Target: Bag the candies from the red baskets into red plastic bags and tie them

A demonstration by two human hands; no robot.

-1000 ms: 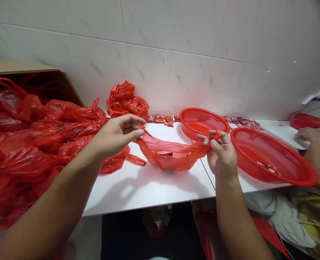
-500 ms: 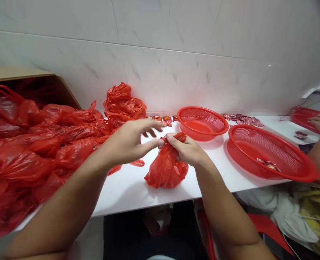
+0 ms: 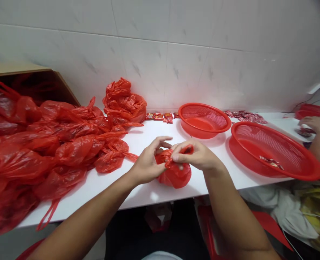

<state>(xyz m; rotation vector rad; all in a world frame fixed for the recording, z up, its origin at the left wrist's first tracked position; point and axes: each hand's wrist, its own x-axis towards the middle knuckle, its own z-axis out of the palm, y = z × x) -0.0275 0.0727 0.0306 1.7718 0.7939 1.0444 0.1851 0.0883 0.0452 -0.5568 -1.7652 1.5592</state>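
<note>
A small filled red plastic bag [image 3: 177, 177] rests on the white table in front of me, its neck gathered and twisted at the top. My right hand [image 3: 194, 154] pinches that neck between thumb and fingers, and a loop of the plastic sticks up beside the fingertips. From the left side, my left hand [image 3: 151, 160] curls round the gathered plastic, thumb against the bag and index finger raised. Its other fingertips are partly hidden behind the bag.
Filled red bags [image 3: 40, 151] pile up at left before a cardboard box [image 3: 19, 68]. Crumpled red bags [image 3: 124, 103] lie by the wall near small packets [image 3: 160, 116]. Two red baskets [image 3: 203, 134] [image 3: 238, 144] stand at right. Another person's hand [image 3: 317, 126] is at far right.
My left hand has come down and closed in on the bag's neck. My right hand has lowered slightly, still pinching the plastic. The other person's hand has moved down toward a small packet.
</note>
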